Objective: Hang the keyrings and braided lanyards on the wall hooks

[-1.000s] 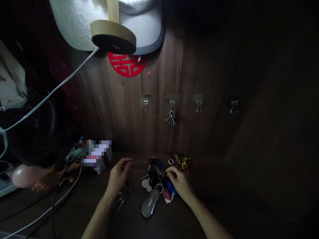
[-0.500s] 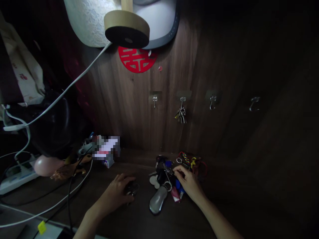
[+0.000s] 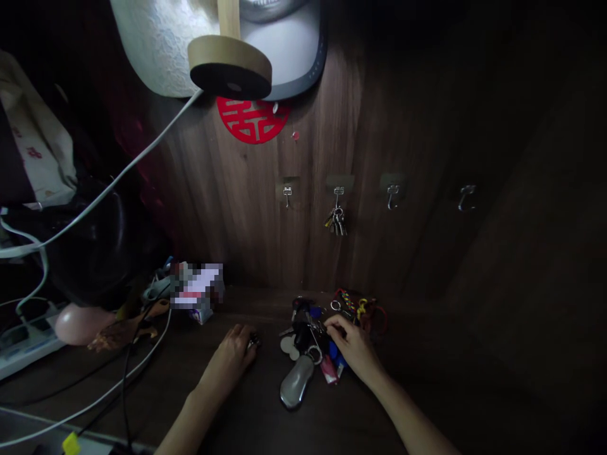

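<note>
My left hand is closed on a small metal bunch of keys, mostly hidden under the fingers, low over the dark wooden surface. My right hand has thumb and fingers pinched at the upper right of a pile of keys; the exact piece in its fingertips is hard to see. From this pile a grey oval fob lies toward me. Two round pale tags, a pink tag and a blue tag are among the keys. Behind the right hand lies a colourful braided cord.
On the back panel are several metal hooks; the second hook carries a key bunch. A round-based lamp and caps hang above. At left are cables, a power strip and a small box.
My left hand has closed over the small key bunch, which showed between its spread fingers before. The right hand stays at the pile. The whole view has shifted slightly.
</note>
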Demonstrator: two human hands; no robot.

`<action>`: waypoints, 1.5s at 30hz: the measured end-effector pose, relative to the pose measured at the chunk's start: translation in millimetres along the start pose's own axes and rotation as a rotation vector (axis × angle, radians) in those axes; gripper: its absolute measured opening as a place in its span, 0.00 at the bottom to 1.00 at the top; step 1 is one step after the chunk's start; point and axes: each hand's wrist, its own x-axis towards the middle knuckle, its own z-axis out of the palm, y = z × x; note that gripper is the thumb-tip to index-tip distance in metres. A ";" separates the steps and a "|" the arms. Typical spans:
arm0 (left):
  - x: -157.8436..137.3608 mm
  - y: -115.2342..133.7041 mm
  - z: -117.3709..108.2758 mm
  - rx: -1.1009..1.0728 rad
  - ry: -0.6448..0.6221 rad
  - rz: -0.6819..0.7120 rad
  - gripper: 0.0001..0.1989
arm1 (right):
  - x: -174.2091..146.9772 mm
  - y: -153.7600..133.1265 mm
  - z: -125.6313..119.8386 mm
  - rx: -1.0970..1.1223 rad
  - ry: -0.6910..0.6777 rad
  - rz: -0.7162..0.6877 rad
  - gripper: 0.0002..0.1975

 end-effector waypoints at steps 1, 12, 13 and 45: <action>2.2 -1.9 1.3 -0.016 0.008 -0.002 0.14 | -0.2 0.5 0.2 0.008 0.004 0.000 0.09; 18.8 -5.3 2.4 -0.028 0.093 -0.030 0.12 | -0.4 6.8 1.2 0.022 -0.007 -0.016 0.08; 20.7 -5.3 2.1 -0.031 0.105 -0.027 0.12 | -0.5 7.3 1.2 0.020 -0.008 -0.018 0.08; 49.4 85.0 47.3 -1.695 -0.165 -0.188 0.11 | -14.5 -24.4 14.2 -0.164 0.138 -0.530 0.18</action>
